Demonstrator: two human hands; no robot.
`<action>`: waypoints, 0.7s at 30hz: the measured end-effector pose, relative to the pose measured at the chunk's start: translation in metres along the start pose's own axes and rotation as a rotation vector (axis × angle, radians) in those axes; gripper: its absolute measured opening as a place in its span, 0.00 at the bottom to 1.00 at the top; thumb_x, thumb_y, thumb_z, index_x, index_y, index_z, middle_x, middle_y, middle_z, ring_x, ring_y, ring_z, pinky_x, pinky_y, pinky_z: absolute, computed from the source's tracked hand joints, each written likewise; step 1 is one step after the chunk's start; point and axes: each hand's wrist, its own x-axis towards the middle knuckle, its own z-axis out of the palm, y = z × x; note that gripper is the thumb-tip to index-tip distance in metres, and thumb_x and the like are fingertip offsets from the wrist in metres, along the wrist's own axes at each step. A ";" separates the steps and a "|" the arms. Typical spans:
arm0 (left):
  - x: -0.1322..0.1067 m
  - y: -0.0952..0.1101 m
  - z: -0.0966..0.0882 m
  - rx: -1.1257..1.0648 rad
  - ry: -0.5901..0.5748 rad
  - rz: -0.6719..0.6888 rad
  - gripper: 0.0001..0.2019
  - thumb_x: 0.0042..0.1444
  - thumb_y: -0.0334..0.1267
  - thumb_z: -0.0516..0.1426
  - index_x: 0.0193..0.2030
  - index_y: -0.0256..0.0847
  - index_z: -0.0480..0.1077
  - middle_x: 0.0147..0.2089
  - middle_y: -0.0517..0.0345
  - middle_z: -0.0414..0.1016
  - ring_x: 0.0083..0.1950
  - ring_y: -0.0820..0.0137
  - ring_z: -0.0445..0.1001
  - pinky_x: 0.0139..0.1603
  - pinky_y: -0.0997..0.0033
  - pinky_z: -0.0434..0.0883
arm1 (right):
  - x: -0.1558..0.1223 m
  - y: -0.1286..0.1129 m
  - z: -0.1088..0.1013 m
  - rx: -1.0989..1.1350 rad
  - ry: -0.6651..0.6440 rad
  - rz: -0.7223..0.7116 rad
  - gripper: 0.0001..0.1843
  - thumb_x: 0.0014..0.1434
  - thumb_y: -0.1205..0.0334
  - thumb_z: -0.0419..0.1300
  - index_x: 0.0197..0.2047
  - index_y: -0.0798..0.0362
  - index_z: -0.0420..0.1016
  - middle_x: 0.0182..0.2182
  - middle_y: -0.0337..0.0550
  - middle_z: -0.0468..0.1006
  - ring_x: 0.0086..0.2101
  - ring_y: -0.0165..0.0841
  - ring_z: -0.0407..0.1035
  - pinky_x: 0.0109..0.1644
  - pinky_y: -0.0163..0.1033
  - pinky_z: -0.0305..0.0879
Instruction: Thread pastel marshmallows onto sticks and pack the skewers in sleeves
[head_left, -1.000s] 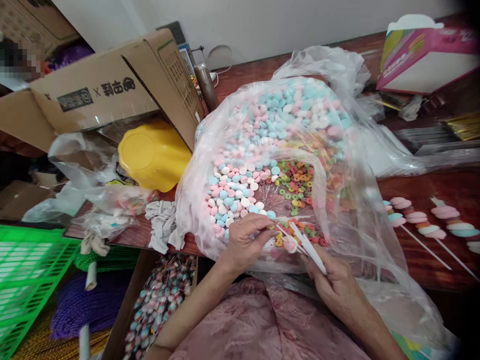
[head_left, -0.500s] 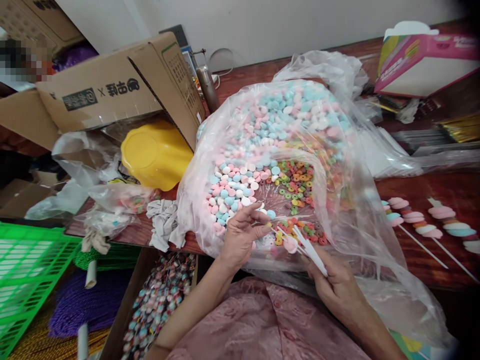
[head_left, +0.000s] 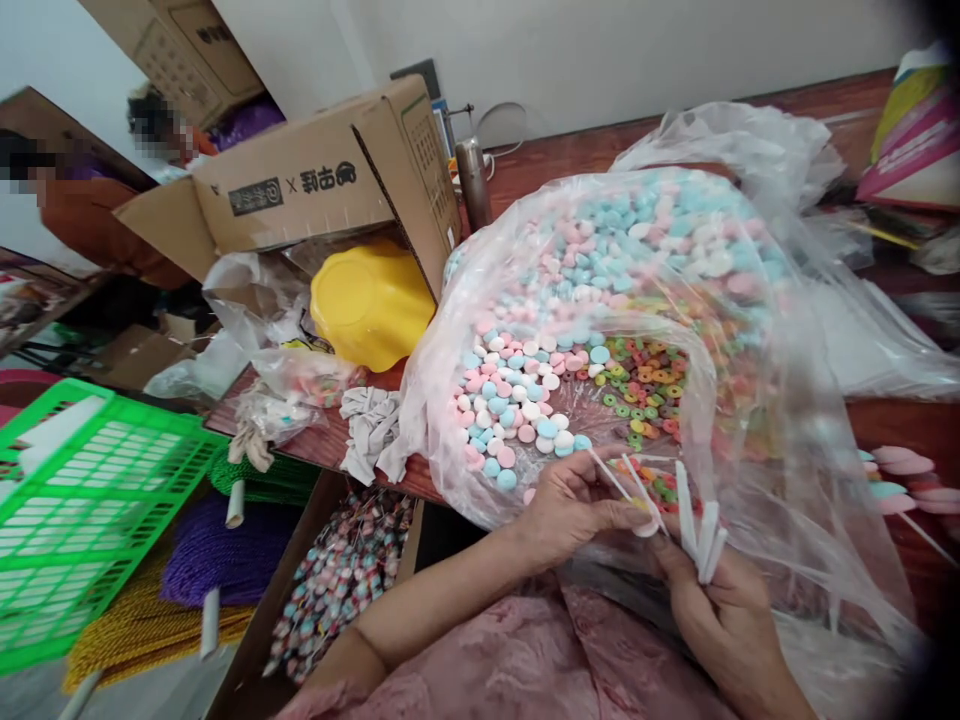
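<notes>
My left hand (head_left: 566, 510) is closed at the fingertips around a small candy, its details largely covered by the thumb. A pale round candy (head_left: 645, 528) shows at the thumb tip, beside thin white sticks (head_left: 641, 490) that slant up between my hands. My right hand (head_left: 724, 595) grips a bundle of white sticks (head_left: 701, 535). Just beyond the hands lies a clear plastic bag (head_left: 709, 390), folded open. Inside it are pink, white and blue button-shaped candies (head_left: 510, 405) and colourful ring-shaped candies (head_left: 649, 375).
Candy skewers (head_left: 904, 465) lie at the right table edge. To the left are a yellow scalloped container (head_left: 367, 310), a cardboard box (head_left: 300, 190), a crumpled grey cloth (head_left: 371, 430) and a green basket (head_left: 97, 510). Below, a box holds many candy skewers (head_left: 341, 580). Other people sit far left.
My left hand has moved right to meet the right hand at the sticks, its fingertips now closed. The view has swung left, bringing other people into sight.
</notes>
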 end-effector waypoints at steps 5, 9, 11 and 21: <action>0.008 0.046 -0.033 0.789 0.077 0.450 0.18 0.53 0.44 0.67 0.50 0.42 0.78 0.43 0.51 0.80 0.41 0.67 0.77 0.46 0.63 0.75 | -0.002 0.022 -0.017 -0.002 0.107 0.176 0.11 0.61 0.55 0.60 0.38 0.53 0.79 0.22 0.37 0.76 0.22 0.30 0.69 0.27 0.31 0.66; 0.019 0.105 -0.074 1.626 0.462 0.584 0.10 0.61 0.39 0.60 0.47 0.38 0.77 0.43 0.47 0.78 0.47 0.60 0.75 0.54 0.56 0.72 | -0.013 0.047 -0.029 -0.006 0.170 0.333 0.15 0.60 0.52 0.63 0.41 0.54 0.80 0.21 0.36 0.75 0.20 0.28 0.67 0.25 0.30 0.65; 0.024 0.119 -0.084 1.880 0.543 0.427 0.08 0.61 0.37 0.59 0.44 0.38 0.77 0.42 0.48 0.76 0.46 0.60 0.75 0.51 0.58 0.73 | -0.016 0.050 -0.028 -0.008 0.166 0.338 0.15 0.60 0.51 0.63 0.41 0.54 0.80 0.22 0.36 0.76 0.20 0.29 0.68 0.25 0.30 0.66; 0.036 0.127 -0.094 1.724 0.224 0.635 0.06 0.57 0.31 0.59 0.40 0.41 0.75 0.44 0.52 0.78 0.45 0.63 0.74 0.51 0.62 0.71 | -0.028 0.050 -0.027 0.023 0.129 0.212 0.13 0.63 0.55 0.61 0.47 0.50 0.80 0.31 0.40 0.82 0.27 0.35 0.76 0.32 0.34 0.72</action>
